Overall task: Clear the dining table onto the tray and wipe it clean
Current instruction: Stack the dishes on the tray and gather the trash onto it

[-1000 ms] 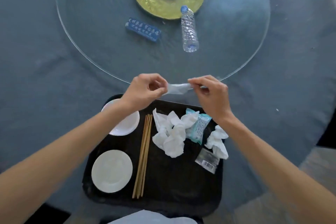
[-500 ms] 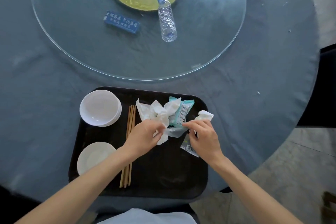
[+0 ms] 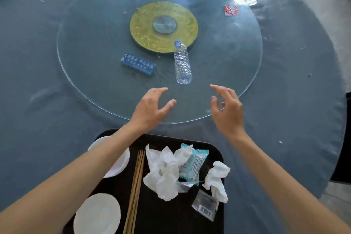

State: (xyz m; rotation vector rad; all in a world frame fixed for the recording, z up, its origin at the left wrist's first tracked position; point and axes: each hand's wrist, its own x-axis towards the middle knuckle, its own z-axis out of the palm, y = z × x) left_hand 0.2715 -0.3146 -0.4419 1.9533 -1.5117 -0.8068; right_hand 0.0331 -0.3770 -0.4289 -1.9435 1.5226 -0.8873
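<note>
A black tray [image 3: 171, 220] sits at the near edge of the table. It holds a white bowl [image 3: 118, 163], a white plate [image 3: 96, 214], wooden chopsticks [image 3: 135, 190], crumpled tissues [image 3: 165, 173], a teal wet-wipe packet [image 3: 193, 163] and a clear wrapper [image 3: 205, 207]. My left hand [image 3: 150, 110] and my right hand [image 3: 228, 112] hover empty, fingers spread, over the near rim of the glass turntable [image 3: 95, 74]. A clear plastic bottle [image 3: 182, 62] lies on the glass just beyond my hands.
A blue sign block [image 3: 138, 64] lies left of the bottle. A gold disc [image 3: 164, 26] marks the turntable centre. A red wrapper [image 3: 230, 10] lies at the far right of the glass. Crumbs dot the grey tablecloth [image 3: 294, 91].
Both hands let go of the clear wrapper onto the tray and moved up and forward over the turntable's near edge, now empty and spread.
</note>
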